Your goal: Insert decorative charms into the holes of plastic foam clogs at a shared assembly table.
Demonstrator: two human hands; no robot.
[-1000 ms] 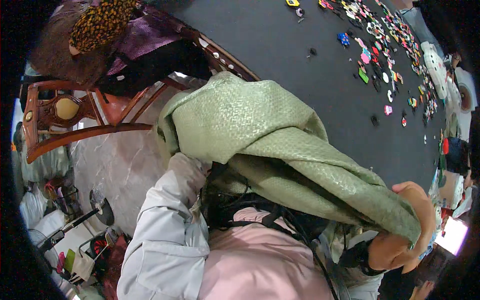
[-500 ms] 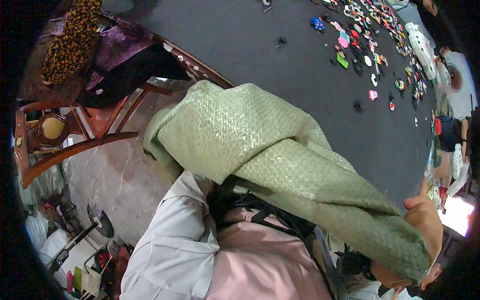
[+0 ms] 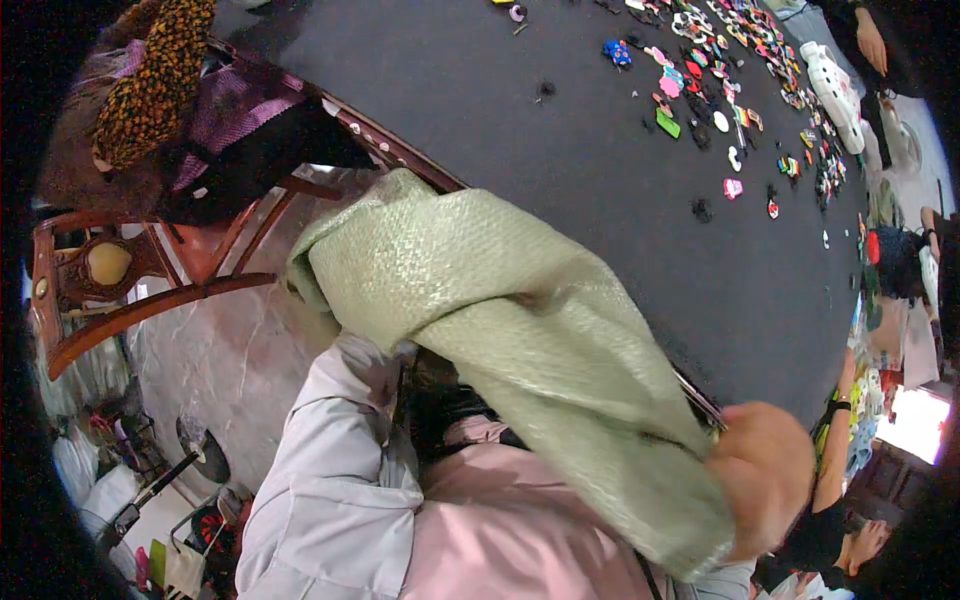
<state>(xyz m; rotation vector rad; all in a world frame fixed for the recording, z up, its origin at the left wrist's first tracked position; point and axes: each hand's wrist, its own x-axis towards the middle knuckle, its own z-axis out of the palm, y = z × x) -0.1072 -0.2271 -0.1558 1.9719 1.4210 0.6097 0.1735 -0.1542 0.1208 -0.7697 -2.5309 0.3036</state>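
A pale green woven sack (image 3: 520, 300) stretches across my lap and over the table's near edge, loosely folded, with a long crease along it. My right hand (image 3: 765, 475) is closed on the sack's right end, slightly smeared by motion. My left forearm (image 3: 345, 440), in a light grey sleeve, runs up beneath the sack's left part. The sack covers my left hand, so its fingers cannot be seen.
The dark table top (image 3: 450, 110) bears many small colourful charm-like pieces (image 3: 690, 75) and a white holed clog (image 3: 832, 95). A wooden chair (image 3: 160, 300) stands at left, beside a black-and-yellow patterned cloth (image 3: 155, 85). Another person's arm (image 3: 835, 450) shows at right.
My right hand has moved left and a little up, bringing the sack's right end nearer my body. The sack hangs more steeply, and the other person's arm shows more at right.
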